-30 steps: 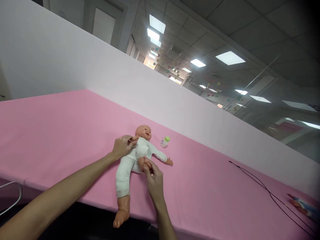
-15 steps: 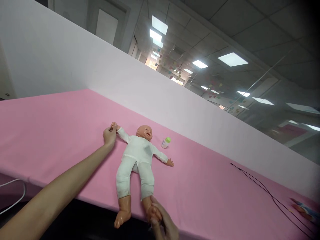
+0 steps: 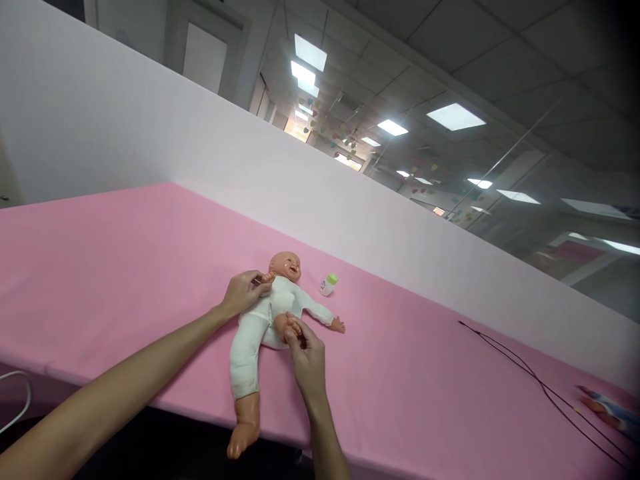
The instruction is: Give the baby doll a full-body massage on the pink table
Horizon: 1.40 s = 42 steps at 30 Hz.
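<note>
The doll (image 3: pixel 260 327) lies on its back on the pink table (image 3: pixel 125 267). Its feet are near the person and its head is far, so it runs long from near to far. One leg (image 3: pixel 243 400) hangs straight over the near edge.

The right hand (image 3: pixel 306 353) is just right of the doll's middle. Its fingers are pinched on the other foot (image 3: pixel 289 327), which is folded up onto the belly. The left hand (image 3: pixel 243 292) is a bit farther, at the doll's chest. It is closed on the doll's small hand (image 3: pixel 267 277), bent in by the chin.

Half a second ago that arm and leg were pulled out straight. Now both are tucked in.

Past the doll's head stands a little bottle (image 3: pixel 329 284). A black cord (image 3: pixel 525 373) lies far to the right.
</note>
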### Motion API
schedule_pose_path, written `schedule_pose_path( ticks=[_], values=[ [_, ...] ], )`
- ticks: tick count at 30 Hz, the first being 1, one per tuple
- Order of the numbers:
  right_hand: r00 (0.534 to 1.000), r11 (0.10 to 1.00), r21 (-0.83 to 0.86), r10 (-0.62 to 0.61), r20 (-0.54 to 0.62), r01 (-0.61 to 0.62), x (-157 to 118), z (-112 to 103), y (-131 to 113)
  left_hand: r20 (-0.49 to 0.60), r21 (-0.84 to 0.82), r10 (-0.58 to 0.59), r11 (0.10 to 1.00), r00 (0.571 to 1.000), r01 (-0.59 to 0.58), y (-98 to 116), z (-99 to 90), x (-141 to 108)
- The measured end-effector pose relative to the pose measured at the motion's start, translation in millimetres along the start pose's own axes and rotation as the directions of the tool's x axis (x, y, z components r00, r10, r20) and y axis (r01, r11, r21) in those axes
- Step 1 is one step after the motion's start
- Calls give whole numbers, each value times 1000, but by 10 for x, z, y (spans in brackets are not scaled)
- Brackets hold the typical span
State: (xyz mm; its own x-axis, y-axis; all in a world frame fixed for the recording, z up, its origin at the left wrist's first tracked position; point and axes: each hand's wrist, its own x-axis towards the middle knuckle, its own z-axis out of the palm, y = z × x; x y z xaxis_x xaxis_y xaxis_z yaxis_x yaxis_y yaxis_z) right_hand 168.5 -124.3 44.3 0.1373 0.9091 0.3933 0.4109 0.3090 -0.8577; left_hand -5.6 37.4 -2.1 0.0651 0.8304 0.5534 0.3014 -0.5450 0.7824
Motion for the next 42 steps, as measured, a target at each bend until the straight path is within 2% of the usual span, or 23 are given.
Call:
schedule_pose_path(
  ticks=[2, 4, 6, 8, 10, 12, 14, 16, 17, 19, 23, 25, 27, 30, 33, 35, 37, 39, 41, 42],
  values=[
    [1000, 1000, 14, 1, 6, -1, 45, 68, 48, 20, 34, 9, 999, 1000, -9, -11, 7, -19],
    [1000, 999, 27, 25, 5, -25, -22, 50, 10, 1, 12, -5, 1000, 1000, 5, -17, 9, -6],
    [998, 998, 38, 58, -9, -58, -187, -57, -81, -66, -69, -43, 997, 997, 38, -38, 2, 39],
    [995, 995, 36, 91, -28, -90, -426, -224, -156, -187, -175, -108, 982, 976, 75, -98, -27, 111],
    [991, 992, 29, 123, -53, -122, -708, -396, -160, -323, -279, -237, 949, 916, 147, -205, -82, 192],
    [981, 988, 37, 155, -117, -151, -992, -517, -84, -400, -392, -402, 887, 824, 242, -340, -157, 266],
    [965, 984, 52, 179, -190, -172, -1228, -561, 31, -404, -496, -544, 806, 736, 323, -461, -234, 320],
    [952, 980, 63, 198, -232, -188, -1366, -541, 131, -383, -561, -614, 748, 690, 355, -525, -286, 354],
    [950, 979, 68, 204, -237, -193, -1389, -519, 161, -378, -573, -617, 742, 690, 349, -527, -296, 363],
    [953, 978, 78, 207, -221, -194, -1337, -478, 171, -376, -554, -566, 772, 733, 312, -470, -280, 366],
    [978, 982, 74, 181, -108, -173, -948, -451, 41, -306, -441, -331, 880, 893, 176, -218, -155, 286],
    [985, 986, 65, 156, -70, -151, -689, -425, -32, -215, -320, -184, 941, 959, 109, -103, -90, 203],
    [990, 990, 63, 131, -52, -127, -433, -356, -61, -119, -119, -56, 992, 991, 42, -33, -46, 109],
    [994, 990, 96, 104, -25, -101, -111, -181, -9, -3, 114, 41, 993, 999, -41, -13, -14, 0],
    [995, 985, 150, 92, -25, -87, 43, -33, 66, 47, 134, 50, 989, 998, -55, -44, -6, -27],
    [994, 983, 160, 97, -51, -88, 11, -25, 68, 42, 88, 29, 996, 999, -32, -66, -7, -2],
    [988, 984, 147, 115, -98, -100, -134, -107, 36, 3, 6, -17, 1000, 1000, 17, -86, -12, 46],
    [979, 985, 129, 134, -156, -114, -366, -247, 12, -91, -102, -81, 992, 993, 72, -114, -27, 103],
    [968, 984, 119, 156, -196, -134, -649, -385, 37, -230, -196, -173, 972, 958, 129, -165, -55, 157],
    [962, 981, 119, 173, -211, -151, -796, -434, 74, -302, -226, -239, 958, 923, 174, -201, -76, 181]
  ],
)
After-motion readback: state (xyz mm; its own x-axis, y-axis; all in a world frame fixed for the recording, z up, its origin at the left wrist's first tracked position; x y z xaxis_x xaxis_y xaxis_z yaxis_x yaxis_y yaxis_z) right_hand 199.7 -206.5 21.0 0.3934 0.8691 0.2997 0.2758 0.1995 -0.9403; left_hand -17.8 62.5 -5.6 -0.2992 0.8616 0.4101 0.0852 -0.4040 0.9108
